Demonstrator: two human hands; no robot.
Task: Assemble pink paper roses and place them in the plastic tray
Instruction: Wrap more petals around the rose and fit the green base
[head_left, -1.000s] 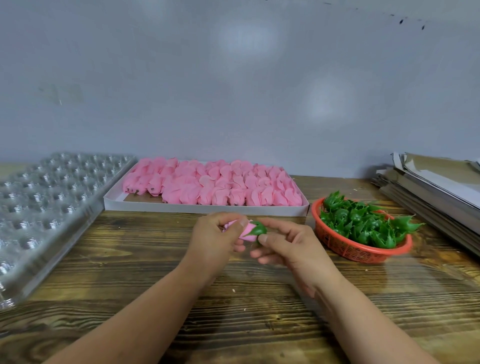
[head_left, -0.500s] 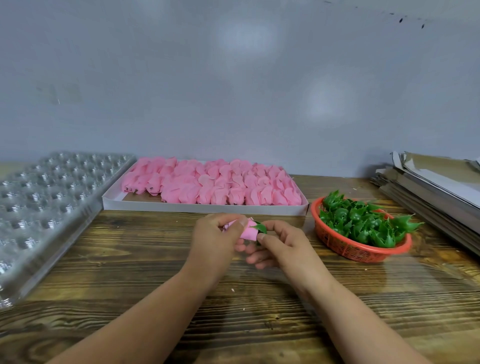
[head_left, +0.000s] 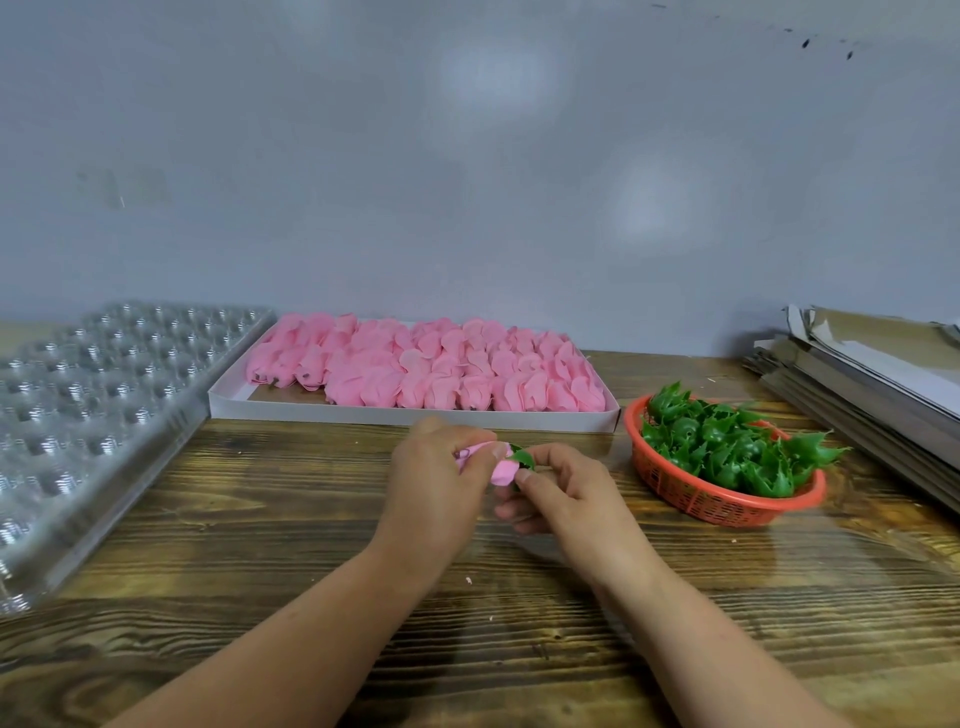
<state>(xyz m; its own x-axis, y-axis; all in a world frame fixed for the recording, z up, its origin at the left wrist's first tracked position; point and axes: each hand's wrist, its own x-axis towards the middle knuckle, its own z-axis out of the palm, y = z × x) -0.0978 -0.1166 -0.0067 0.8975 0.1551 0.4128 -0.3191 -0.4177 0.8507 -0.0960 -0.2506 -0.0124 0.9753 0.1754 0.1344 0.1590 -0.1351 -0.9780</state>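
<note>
Left hand (head_left: 436, 478) and right hand (head_left: 563, 488) both pinch one small pink paper rose (head_left: 501, 467), with its green plastic calyx (head_left: 521, 458), above the worktop's middle. It looks feather-light, soft and crushable, so I would hold its firmer green base when carrying it to the clear plastic dimpled tray (head_left: 78, 415) at nine o'clock.

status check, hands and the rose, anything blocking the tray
Left hand grips pink rose. Right hand pinches green base onto it. Plastic tray far left, path unobstructed.

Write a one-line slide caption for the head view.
Both hands, left hand and right hand, fit a green calyx onto a pink paper rose over the wooden table.
</note>
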